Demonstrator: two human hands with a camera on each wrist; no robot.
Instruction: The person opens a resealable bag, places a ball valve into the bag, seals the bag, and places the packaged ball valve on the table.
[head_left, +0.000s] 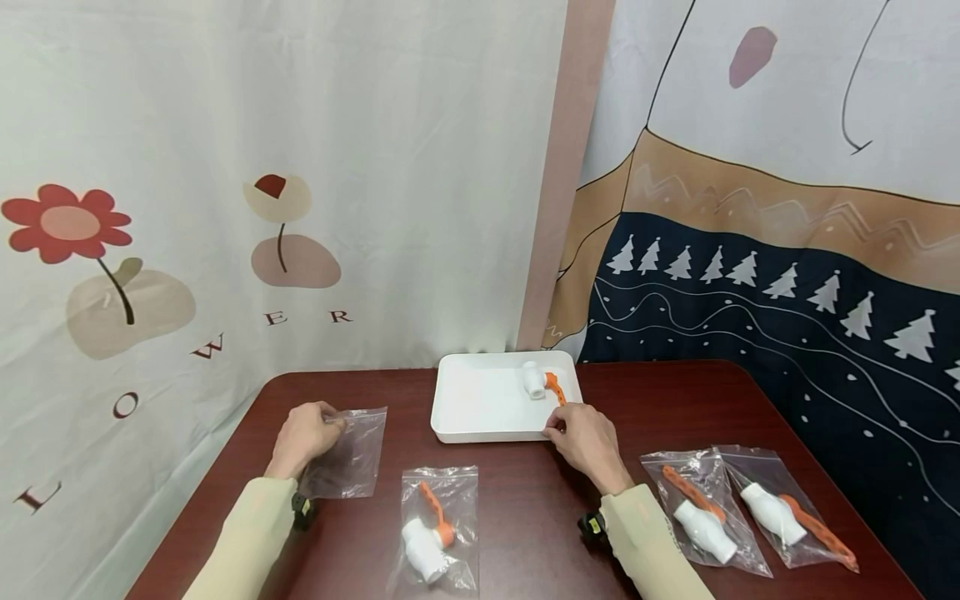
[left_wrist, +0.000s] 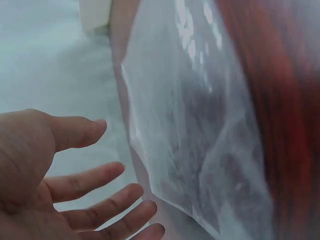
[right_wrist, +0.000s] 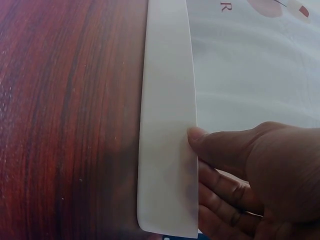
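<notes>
My right hand (head_left: 588, 437) pinches the front wall of a white tray (head_left: 480, 408) near its right corner. In the right wrist view the thumb presses the outside of that wall (right_wrist: 167, 100), with the other fingers behind it. Inside the tray lies a white plastic ball valve (head_left: 534, 381) with an orange handle. At the left, my left hand (head_left: 307, 437) is over the edge of a clear zip bag (head_left: 356, 458) lying on the table. Seen from the left wrist, its fingers are spread beside the bag (left_wrist: 195, 125) and grip nothing.
A bagged valve with an orange handle (head_left: 425, 546) lies front centre on the brown table (head_left: 525, 517). Two more bagged valves lie at the right, one (head_left: 705, 529) partly overlapped with the other (head_left: 776, 512). Printed curtains (head_left: 420, 167) hang behind the table.
</notes>
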